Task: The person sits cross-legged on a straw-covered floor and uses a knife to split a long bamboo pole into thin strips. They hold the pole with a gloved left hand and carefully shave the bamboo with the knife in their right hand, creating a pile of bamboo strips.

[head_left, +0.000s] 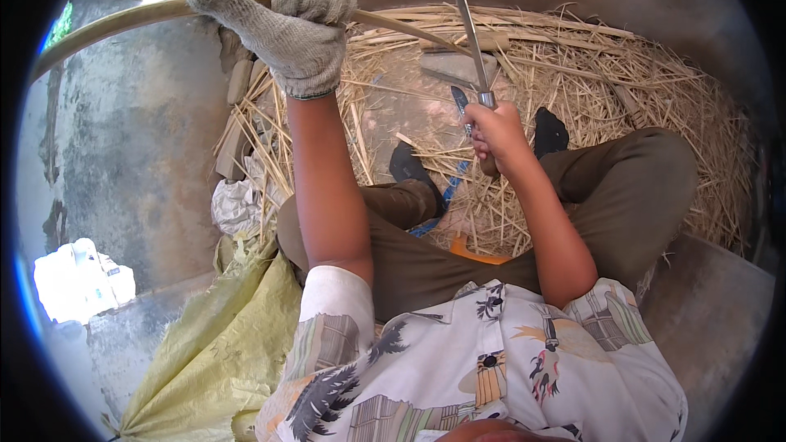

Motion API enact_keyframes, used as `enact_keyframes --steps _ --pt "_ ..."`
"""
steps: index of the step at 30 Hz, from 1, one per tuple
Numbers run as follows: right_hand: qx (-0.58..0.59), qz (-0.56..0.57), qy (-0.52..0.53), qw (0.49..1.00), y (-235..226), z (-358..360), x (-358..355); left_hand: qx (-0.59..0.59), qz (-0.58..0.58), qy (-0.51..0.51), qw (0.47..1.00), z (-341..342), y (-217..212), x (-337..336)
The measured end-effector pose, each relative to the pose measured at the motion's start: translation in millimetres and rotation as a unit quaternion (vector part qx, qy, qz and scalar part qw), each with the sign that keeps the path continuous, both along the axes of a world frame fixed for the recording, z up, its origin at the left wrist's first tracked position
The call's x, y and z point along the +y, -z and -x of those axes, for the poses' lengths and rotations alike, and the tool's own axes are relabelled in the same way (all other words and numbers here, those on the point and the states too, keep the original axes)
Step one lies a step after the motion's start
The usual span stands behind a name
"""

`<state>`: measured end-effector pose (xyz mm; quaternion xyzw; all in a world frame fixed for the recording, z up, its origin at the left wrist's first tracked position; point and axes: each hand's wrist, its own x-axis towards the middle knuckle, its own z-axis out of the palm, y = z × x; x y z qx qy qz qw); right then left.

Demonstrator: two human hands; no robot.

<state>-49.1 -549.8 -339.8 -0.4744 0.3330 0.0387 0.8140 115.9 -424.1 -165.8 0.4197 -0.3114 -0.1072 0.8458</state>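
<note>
My left hand (303, 29), in a pale knitted glove, is closed around a long, flat strip that looks like split bamboo (139, 18). From the glove, the strip runs off to the left edge and slopes down on the right toward the blade. Whether it touches the blade, I cannot tell. My bare right hand (495, 137) grips a long-bladed knife (468, 20) by its brown handle, and the blade points away from me. Beside that hand's fingers lies a dark, narrow object (460, 101), partly hidden.
Pale shavings (655, 106) litter the ground around my dark-socked feet. A grey block (454, 68) lies beyond my right hand, with a wooden piece (483, 41) behind it. A yellow woven sack (221, 344) spreads at lower left. Walls stand left and ahead.
</note>
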Motion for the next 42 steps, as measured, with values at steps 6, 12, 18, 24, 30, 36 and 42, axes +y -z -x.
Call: enact_keyframes --steps 6,12,18,24,30,36,42 --pt "-0.077 0.347 0.029 0.934 61.3 -3.6 1.4 -0.011 0.008 0.009 1.000 2.1 -2.6 -0.9" --pt "0.037 -0.092 -0.070 0.993 85.1 -1.7 -2.1 -0.053 0.049 0.045 0.996 11.8 -25.6 19.6" --pt "-0.015 0.066 -0.051 0.996 32.2 -7.3 2.9 -0.017 0.093 -0.031 0.995 -5.0 -35.0 62.2" --pt "-0.018 0.495 -0.093 0.863 1.8 -7.0 -0.1 -0.085 0.075 0.016 0.993 17.9 -58.2 72.7" --pt "0.145 0.369 -0.097 0.913 28.8 -7.5 -42.6 -0.166 0.036 0.006 0.985 97.2 -100.6 81.0" --pt "0.046 0.334 -0.056 0.940 41.3 -8.6 -26.1 -0.201 0.051 -0.015 0.978 88.6 -99.8 91.7" --pt "-0.121 0.540 -0.001 0.833 2.1 -8.5 -9.1 -0.211 0.071 -0.094 0.970 106.3 -107.7 93.4"
